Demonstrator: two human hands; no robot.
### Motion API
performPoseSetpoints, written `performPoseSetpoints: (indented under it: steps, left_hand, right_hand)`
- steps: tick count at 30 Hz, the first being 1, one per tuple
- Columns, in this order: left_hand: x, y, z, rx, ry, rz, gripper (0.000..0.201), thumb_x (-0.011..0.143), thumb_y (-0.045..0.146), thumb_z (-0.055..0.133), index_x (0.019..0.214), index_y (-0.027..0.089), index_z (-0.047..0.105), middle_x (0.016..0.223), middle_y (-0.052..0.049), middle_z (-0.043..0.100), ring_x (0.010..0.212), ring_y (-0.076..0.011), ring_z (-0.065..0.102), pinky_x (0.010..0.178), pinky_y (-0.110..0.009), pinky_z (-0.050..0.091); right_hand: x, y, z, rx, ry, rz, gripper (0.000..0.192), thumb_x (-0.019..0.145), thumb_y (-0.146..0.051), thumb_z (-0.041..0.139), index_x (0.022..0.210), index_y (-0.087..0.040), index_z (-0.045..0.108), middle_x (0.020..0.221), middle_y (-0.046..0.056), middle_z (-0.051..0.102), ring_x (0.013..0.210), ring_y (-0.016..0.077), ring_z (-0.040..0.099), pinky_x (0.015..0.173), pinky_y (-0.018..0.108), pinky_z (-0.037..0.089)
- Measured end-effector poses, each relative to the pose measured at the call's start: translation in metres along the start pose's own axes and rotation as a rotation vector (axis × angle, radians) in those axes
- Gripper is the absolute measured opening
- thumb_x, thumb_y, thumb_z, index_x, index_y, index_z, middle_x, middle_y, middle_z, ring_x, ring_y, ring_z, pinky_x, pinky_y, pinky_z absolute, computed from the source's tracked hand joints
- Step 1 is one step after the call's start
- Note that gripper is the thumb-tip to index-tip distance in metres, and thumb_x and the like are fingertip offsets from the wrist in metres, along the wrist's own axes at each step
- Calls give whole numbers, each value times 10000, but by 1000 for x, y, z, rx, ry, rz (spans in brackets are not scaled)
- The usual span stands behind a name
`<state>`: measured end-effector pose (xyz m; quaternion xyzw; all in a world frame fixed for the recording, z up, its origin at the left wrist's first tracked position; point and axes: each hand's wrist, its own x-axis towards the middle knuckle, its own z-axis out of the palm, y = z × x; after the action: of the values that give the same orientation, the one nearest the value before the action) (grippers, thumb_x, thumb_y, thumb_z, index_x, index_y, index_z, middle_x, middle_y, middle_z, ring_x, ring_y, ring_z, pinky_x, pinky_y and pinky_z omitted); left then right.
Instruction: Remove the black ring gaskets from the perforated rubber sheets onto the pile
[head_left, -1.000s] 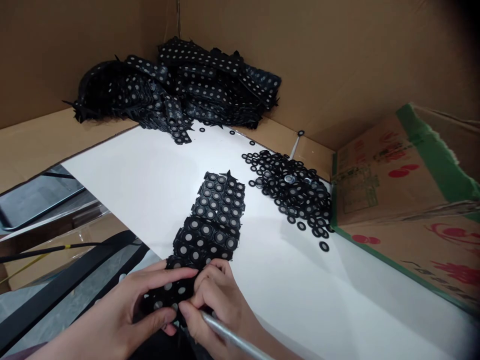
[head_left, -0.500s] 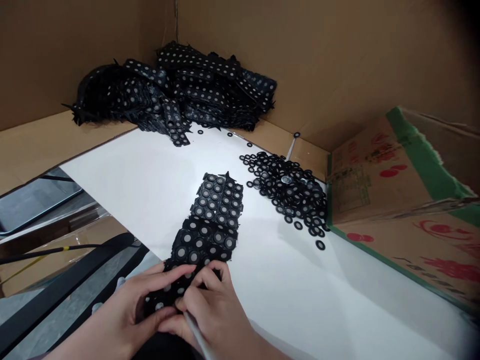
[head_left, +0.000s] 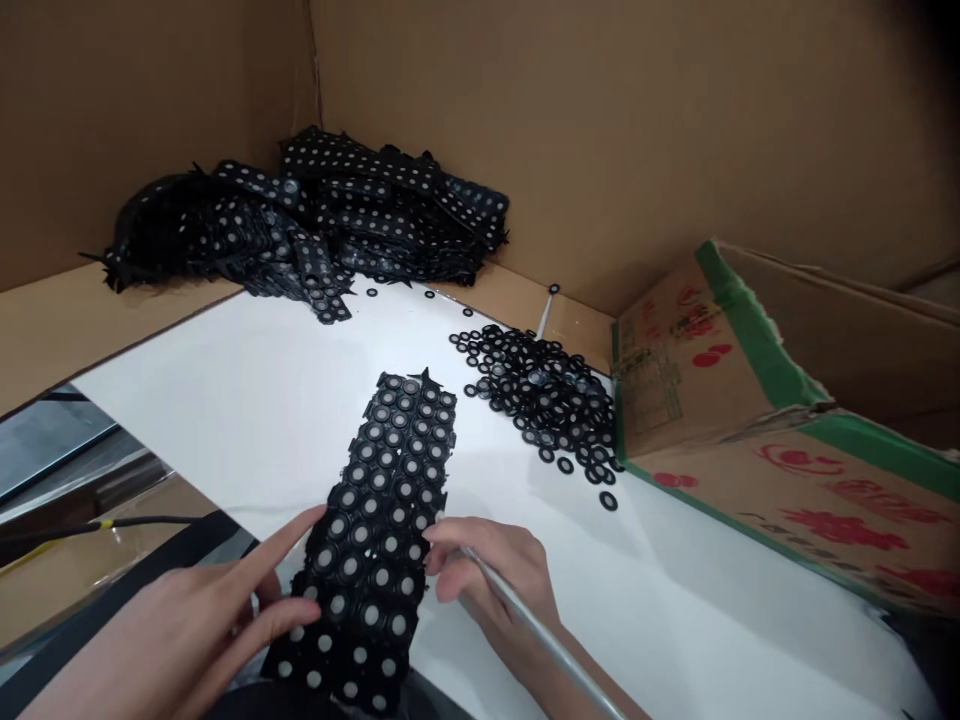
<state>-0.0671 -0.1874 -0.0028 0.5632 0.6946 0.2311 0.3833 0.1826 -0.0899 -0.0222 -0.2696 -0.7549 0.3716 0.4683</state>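
A long black rubber sheet (head_left: 390, 520) studded with rows of round raised rings and pale grey centres runs from the white board toward me. At its lower left edge is my left hand (head_left: 202, 620), thumb on top of the sheet and index finger stretched along the side, the edge between them. My right hand (head_left: 495, 580) is closed around a slim silvery rod-like tool (head_left: 547, 640); its fingertips are at the sheet's right edge. The tool's working end is hidden by the fingers. Right of the sheet lies a heap of small black rings (head_left: 555, 390).
Behind, a pile of similar black dotted sheets (head_left: 337, 210) leans by the cardboard wall (head_left: 600, 130). An open carton (head_left: 690, 380) with green edges stands at right. Several loose rings lie on the white board (head_left: 247, 380). A dark cable (head_left: 135, 521) crosses the left side.
My right hand has moved right, off the sheet's middle to its right edge, with the tool. My left hand has shifted left, and more of the sheet shows. The view has shifted too.
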Motion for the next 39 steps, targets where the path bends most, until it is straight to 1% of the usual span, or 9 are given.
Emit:
performPoseSetpoints:
  steps: [5, 8, 12, 16, 22, 26, 29, 32, 39]
  left_hand:
    - [73, 52, 0, 341, 132, 254, 331, 1011, 414, 444, 1205, 228, 637, 1130, -93, 744, 996, -323, 713, 865, -387, 536]
    - [124, 74, 13, 376, 160, 308, 392, 983, 328, 512, 1326, 139, 521, 1381, -181, 579, 1289, -359, 511, 1072, -490, 396]
    - [163, 83, 24, 377, 93, 329, 468, 891, 271, 662, 1320, 155, 515, 1332, -171, 576, 1262, -390, 481, 1056, -535, 377]
    - [169, 84, 23, 312, 23, 330, 399, 864, 216, 658, 1248, 233, 553, 1133, -94, 603, 1126, -375, 525, 981, -561, 413]
    - [166, 96, 21, 81, -112, 408, 367, 893, 158, 580, 1230, 243, 464, 1194, -53, 539, 1141, -257, 551, 995, -380, 431]
    - [165, 109, 27, -32, -378, 446, 126, 902, 190, 608, 1014, 239, 637, 1028, 20, 713, 934, -196, 666, 836, -273, 504]
    - [165, 116, 34, -84, -539, 460, 169, 906, 167, 605, 981, 242, 736, 985, 37, 785, 911, -179, 706, 826, -242, 510]
    - [166, 120, 40, -105, -585, 457, 268, 919, 122, 547, 1030, 234, 764, 1031, 18, 791, 954, -177, 704, 841, -232, 496]
    - [171, 120, 49, -78, -598, 372, 297, 933, 142, 513, 1073, 210, 766, 1102, -16, 777, 1011, -197, 689, 875, -253, 488]
  right_hand:
    - [0, 6, -10, -99, -36, 84, 276, 1004, -388, 531, 921, -213, 727, 646, 10, 709, 530, 156, 657, 525, 255, 536]
    - [-1, 7, -16, -93, -37, 133, 258, 1008, -350, 524, 912, -214, 721, 602, -1, 687, 514, 152, 639, 537, 249, 526]
    - [1, 6, -18, -75, -44, 112, 252, 1015, -295, 499, 908, -211, 711, 591, -6, 676, 514, 141, 632, 546, 232, 515]
    - [4, 9, -19, -73, 6, 99, 261, 1007, -269, 500, 864, -203, 708, 569, -17, 666, 486, 123, 612, 532, 214, 500]
    - [5, 22, -40, -70, 170, 241, 205, 939, -199, 537, 846, -218, 719, 575, -30, 658, 501, 127, 625, 533, 214, 506]
    - [3, 22, -63, -25, 217, 360, 238, 970, -253, 515, 904, -220, 741, 621, -15, 671, 576, 140, 650, 592, 231, 527]
    - [-5, 22, -68, 56, 250, 409, 279, 1008, -323, 465, 973, -221, 722, 593, -14, 644, 558, 146, 623, 577, 250, 511]
    - [-16, 24, -61, 155, 283, 463, 176, 984, -380, 524, 1063, -242, 602, 582, -39, 609, 519, 142, 571, 523, 245, 472]
    - [-23, 23, -54, 43, 189, 354, 143, 921, -244, 558, 873, -267, 425, 643, -40, 544, 520, 132, 500, 486, 239, 407]
